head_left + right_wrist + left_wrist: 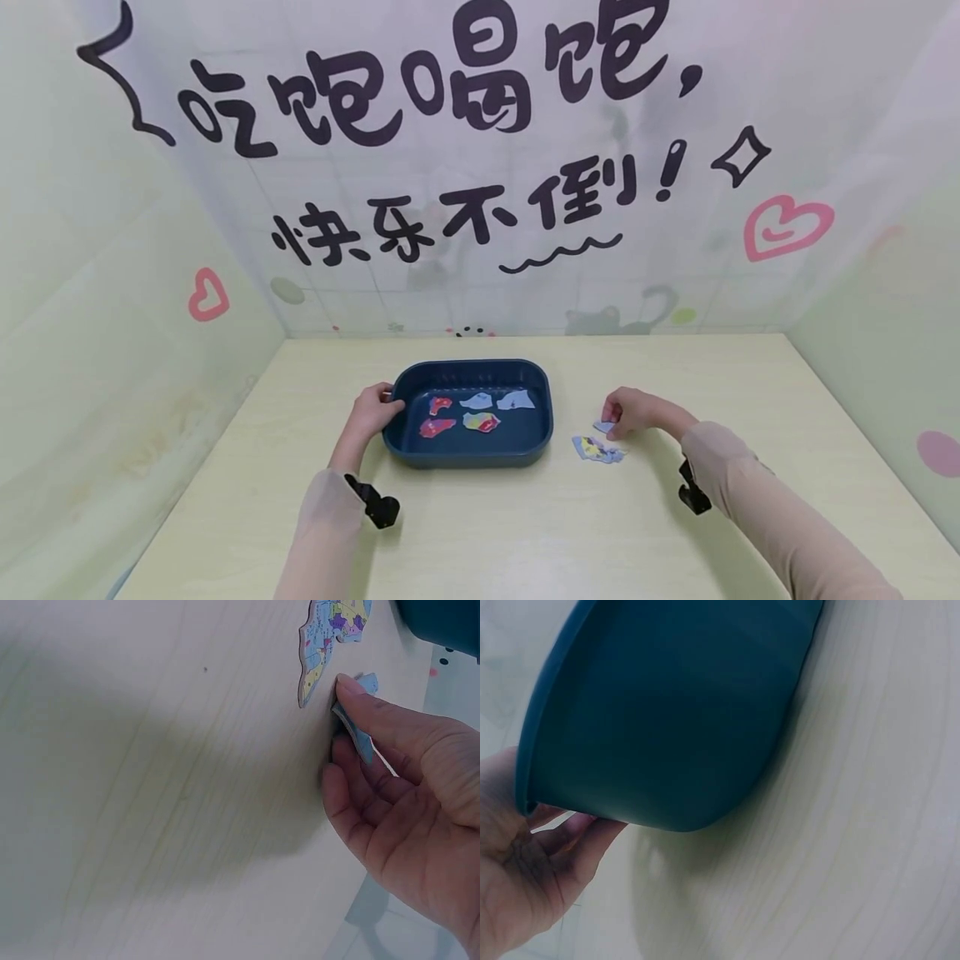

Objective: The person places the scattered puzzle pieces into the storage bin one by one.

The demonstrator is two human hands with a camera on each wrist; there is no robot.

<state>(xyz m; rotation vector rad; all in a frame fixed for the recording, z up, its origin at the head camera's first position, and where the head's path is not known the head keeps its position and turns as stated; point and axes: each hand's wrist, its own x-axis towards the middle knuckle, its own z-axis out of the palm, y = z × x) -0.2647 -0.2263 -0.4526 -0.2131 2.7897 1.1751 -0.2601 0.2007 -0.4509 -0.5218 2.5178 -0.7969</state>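
Note:
A dark blue rectangular tray (465,460) stands on the table. My left hand (372,410) grips its left end, thumb at the rim; in the left wrist view the fingers of that hand (525,862) curl under the rim against the outer wall. Right of the tray, my right hand (636,410) pinches a light blue map puzzle piece (356,735) between thumb and fingers, close over the table. Just in front of that hand lies a puzzle cluster (597,450) in blue, yellow and purple.
Inside the tray lie several flat puzzle pieces, among them a red one (437,427), a yellow-green and red one (481,422) and a pale blue one (516,400). A printed curtain (465,292) hangs behind the pale wooden table (495,533), with further curtains at both sides.

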